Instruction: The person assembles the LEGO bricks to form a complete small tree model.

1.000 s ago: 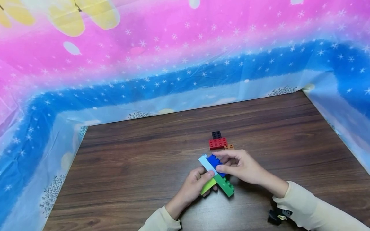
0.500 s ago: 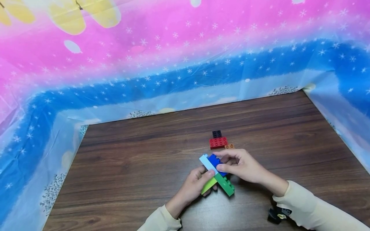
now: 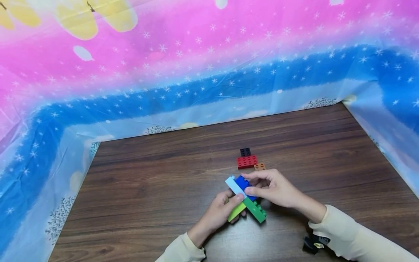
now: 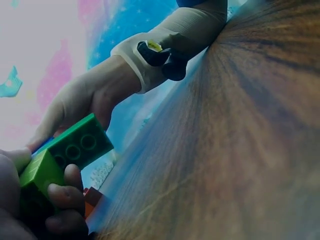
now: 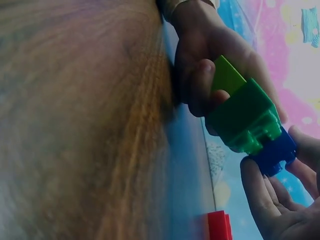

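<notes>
My left hand grips a joined cluster of toy building bricks, its thumb on the light blue brick. A lime green brick runs down along the palm, and the left fingers curl beneath it in the left wrist view. Out of the cluster toward the lower right sticks a green brick, studs facing right. Between thumb and fingers, my right hand pinches the blue brick, which lies against the studded side of the light blue one. In the right wrist view this blue brick adjoins the green brick's studs.
Beyond the hands on the wooden table lie a black brick, a red brick and an orange brick, close together. A black wrist camera sits at the right sleeve. Patterned cloth hangs behind the table.
</notes>
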Tool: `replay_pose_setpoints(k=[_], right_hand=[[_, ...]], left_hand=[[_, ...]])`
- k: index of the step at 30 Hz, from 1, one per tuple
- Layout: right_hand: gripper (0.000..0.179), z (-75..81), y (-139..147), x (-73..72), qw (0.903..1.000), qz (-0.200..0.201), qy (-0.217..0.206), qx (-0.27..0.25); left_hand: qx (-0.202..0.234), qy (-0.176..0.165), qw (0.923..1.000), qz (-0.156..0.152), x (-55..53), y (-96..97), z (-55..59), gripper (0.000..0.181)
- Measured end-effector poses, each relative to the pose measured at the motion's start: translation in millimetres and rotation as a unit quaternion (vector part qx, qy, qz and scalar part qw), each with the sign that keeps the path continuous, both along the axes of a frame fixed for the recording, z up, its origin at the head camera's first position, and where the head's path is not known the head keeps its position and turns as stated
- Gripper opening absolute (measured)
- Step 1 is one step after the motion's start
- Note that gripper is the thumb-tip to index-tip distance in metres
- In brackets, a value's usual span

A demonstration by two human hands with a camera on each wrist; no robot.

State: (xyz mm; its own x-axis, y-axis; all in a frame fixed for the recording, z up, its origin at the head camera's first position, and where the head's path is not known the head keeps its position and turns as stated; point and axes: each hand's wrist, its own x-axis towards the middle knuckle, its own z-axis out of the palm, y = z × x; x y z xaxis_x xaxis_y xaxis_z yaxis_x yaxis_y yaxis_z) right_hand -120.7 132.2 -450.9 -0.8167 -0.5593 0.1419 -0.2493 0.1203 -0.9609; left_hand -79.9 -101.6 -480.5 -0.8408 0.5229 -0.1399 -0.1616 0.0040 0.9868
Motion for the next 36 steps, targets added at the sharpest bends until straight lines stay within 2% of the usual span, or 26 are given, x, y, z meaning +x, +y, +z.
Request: replay_pose_setpoints(k=[6, 12, 15, 17, 19, 20, 22, 24, 29, 33, 36], right_hand=[[0.038, -3.3, -2, 1.7, 0.9999, -0.012, 0.001, -0.002], [0.043, -5.8, 1, -3.3, 0.9998, -0.010, 0.001, 0.017], [0.044, -3.1, 8, -11.0, 0.9961, -0.041, 0.056, 0.053], [0.038, -1.7, 14, -17.0, 0.9858, -0.071, 0.121, 0.092], [0.031, -1.0, 20, -21.9, 0.9642, -0.103, 0.191, 0.153], [0.027, -1.3, 22, -23.9, 0.9537, -0.110, 0.212, 0.183], [0.026, -2.7, 27, -26.9, 0.9377, -0.107, 0.234, 0.234], [0.029, -4.3, 30, -28.8, 0.9280, -0.095, 0.235, 0.273], [0.020, -5.8, 31, -31.5, 0.9284, -0.067, 0.219, 0.292], [0.022, -5.2, 31, -31.5, 0.9347, -0.028, 0.208, 0.287], [0.022, -4.2, 31, -31.0, 0.9448, 0.005, 0.189, 0.268]], left_hand=[[-0.007, -0.006, 0.9997, 0.021, 0.6, 3.4, -0.5, 0.046], [0.000, -0.012, 0.9997, 0.019, -0.8, 6.3, -0.7, 0.048], [0.004, -0.011, 0.9997, 0.021, -3.5, 8.3, -1.2, 0.046], [0.005, -0.015, 0.9994, 0.029, -3.9, 8.6, -0.9, 0.043], [0.009, -0.025, 0.9989, 0.037, -3.3, 8.0, -0.6, 0.037], [0.012, -0.031, 0.9987, 0.039, -2.8, 7.3, -0.4, 0.035], [0.027, -0.040, 0.9979, 0.042, -1.7, 5.7, -0.1, 0.032], [0.049, -0.046, 0.9969, 0.041, -1.0, 4.2, 0.6, 0.031], [0.077, -0.046, 0.9952, 0.040, -0.7, 1.5, 1.6, 0.026], [0.073, -0.032, 0.9959, 0.043, -1.3, 1.3, 1.4, 0.009], [0.066, -0.016, 0.9966, 0.046, -2.0, 2.1, 0.8, 0.006]])
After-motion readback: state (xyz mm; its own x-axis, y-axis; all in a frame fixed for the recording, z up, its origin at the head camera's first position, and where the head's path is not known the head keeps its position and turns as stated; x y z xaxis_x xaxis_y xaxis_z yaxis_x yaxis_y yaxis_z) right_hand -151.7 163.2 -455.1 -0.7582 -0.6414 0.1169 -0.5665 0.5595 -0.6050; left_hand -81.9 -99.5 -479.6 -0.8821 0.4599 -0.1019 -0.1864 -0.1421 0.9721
